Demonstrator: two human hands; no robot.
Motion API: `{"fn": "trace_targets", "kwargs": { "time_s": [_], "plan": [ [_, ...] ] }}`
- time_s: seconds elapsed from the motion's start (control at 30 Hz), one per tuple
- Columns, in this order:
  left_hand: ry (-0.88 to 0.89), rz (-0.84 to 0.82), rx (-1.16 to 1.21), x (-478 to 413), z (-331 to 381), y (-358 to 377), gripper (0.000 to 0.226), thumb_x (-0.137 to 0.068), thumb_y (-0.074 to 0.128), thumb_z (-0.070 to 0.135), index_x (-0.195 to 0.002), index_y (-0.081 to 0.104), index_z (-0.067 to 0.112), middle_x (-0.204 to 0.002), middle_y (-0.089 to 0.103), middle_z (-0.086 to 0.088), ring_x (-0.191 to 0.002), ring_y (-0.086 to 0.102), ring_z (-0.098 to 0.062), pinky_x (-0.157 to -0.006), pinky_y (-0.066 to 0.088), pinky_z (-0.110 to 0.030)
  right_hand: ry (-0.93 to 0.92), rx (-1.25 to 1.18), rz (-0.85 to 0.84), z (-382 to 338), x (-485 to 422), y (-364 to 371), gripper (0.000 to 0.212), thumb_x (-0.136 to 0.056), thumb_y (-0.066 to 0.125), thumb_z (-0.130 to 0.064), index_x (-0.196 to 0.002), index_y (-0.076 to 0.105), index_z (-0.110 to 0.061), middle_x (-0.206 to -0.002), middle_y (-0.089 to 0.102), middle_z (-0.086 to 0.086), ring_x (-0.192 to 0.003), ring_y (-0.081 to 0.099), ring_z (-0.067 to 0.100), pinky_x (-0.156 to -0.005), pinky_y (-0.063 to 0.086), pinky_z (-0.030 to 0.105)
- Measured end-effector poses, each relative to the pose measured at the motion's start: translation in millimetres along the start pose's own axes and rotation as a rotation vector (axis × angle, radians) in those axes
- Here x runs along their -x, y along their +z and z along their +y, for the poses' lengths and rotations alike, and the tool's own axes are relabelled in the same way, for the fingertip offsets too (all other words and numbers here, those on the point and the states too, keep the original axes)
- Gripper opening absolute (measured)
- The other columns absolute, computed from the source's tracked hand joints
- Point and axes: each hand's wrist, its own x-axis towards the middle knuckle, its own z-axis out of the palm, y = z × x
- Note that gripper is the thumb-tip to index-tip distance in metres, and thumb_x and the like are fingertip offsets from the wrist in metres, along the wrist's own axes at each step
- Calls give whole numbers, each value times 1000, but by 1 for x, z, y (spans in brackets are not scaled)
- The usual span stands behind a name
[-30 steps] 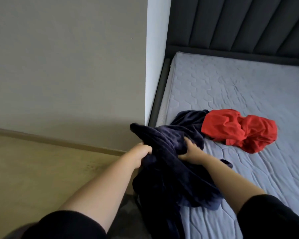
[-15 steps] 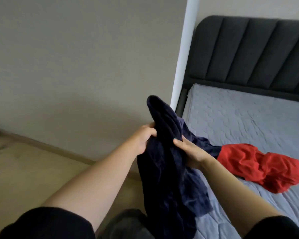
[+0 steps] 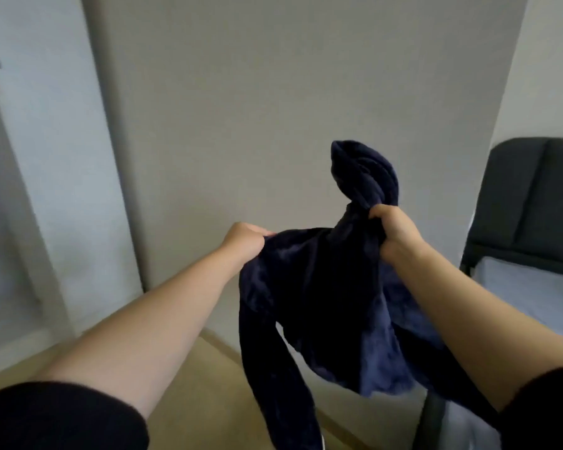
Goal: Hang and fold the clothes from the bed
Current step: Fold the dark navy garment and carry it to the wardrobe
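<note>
One navy garment (image 3: 309, 287) hangs in the air left of the bed (image 3: 533, 287). The left hand (image 3: 244, 241) and right hand (image 3: 392, 228) each grip its top edge in a fist. It is bunched, neither hung nor folded, so the task looks barely started.

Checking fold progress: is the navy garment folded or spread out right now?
Neither: bunched, held in the air. The left grip and right grip each hold the navy garment; a twisted lump sticks up, a sleeve dangles.

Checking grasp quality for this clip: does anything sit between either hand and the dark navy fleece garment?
Nothing visible: the left hand and right hand both grip the dark navy fleece garment directly.
</note>
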Motion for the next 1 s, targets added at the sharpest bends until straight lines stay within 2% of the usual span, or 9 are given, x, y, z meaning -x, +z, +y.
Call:
{"fn": "trace_targets", "kwargs": {
  "time_s": [0.17, 0.3, 0.4, 0.5, 0.6, 0.67, 0.77, 0.9, 1.0],
  "plan": [
    [46, -137, -107, 0, -19, -66, 38, -96, 52, 23, -134, 54, 18, -139, 52, 0, -127, 47, -15, -98, 33, -22, -109, -50, -171, -41, 8, 89, 20, -82, 40, 2, -89, 59, -2, -57, 66, 9, -52, 65, 22, -58, 58, 31],
    [172, -232, 329, 23, 4, -93, 63, -83, 40, 65, -135, 46, 30, -139, 48, 4, -132, 42, -13, -102, 37, -33, -142, 35, -191, -57, 12, 150, 26, -81, 47, -1, -105, 58, 0, -74, 59, 11, -64, 60, 25, -58, 52, 30],
    [270, -329, 288, 37, 26, -107, 85, -75, 46, 75, -146, 30, 31, -147, 41, 8, -136, 37, -12, -111, 32, -41, -125, 115, -174, -50, 16, 184, 40, -83, 51, -4, -123, 52, -2, -93, 59, 14, -79, 59, 28, -62, 50, 33],
    [302, -260, 115, 44, 30, -112, 112, -64, 64, 73, -149, -3, 42, -152, 19, 16, -135, 23, -1, -109, 26, -28, -126, 57, -161, -42, 20, 208, 44, -87, 51, -3, -130, 47, -4, -106, 60, 17, -90, 59, 29, -65, 50, 34],
    [320, 4, -98, 47, 25, -103, 129, -59, 81, 50, -148, -12, 40, -151, 23, 13, -135, 30, -7, -110, 32, -31, -108, -16, -261, -39, 29, 226, 40, -91, 52, -7, -131, 46, -4, -117, 60, 20, -95, 61, 29, -77, 52, 36],
    [309, 126, -125, 43, 15, -100, 109, -67, 79, 27, -150, 9, 30, -133, 44, 13, -118, 49, -11, -96, 44, -28, -92, 1, -396, -35, 35, 231, 36, -92, 55, -11, -127, 49, -5, -113, 64, 18, -91, 66, 28, -70, 55, 36],
    [160, 108, 128, 38, 10, -113, 38, -75, 69, 5, -110, 61, 18, -100, 70, 0, -86, 65, -19, -68, 52, -22, -127, 107, -578, -24, 31, 211, 40, -93, 59, -22, -126, 53, 0, -108, 67, 16, -89, 69, 24, -68, 58, 32],
    [-65, 165, 456, 33, 17, -130, 20, -79, 65, 10, -99, 67, 10, -75, 67, -8, -65, 64, -23, -59, 50, -26, -46, 383, -507, 32, 20, 141, 52, -94, 43, -50, -123, 57, -10, -132, 58, 7, -119, 54, 20, -96, 42, 33],
    [-139, 72, 586, 31, 32, -124, 12, -80, 63, 21, -82, 68, 11, -69, 65, -9, -61, 62, -25, -60, 48, -27, 86, 613, -510, 93, 16, 88, 25, -100, 43, -27, -115, 59, -15, -123, 59, 7, -96, 61, 13, -84, 46, 28]
  ]
}}
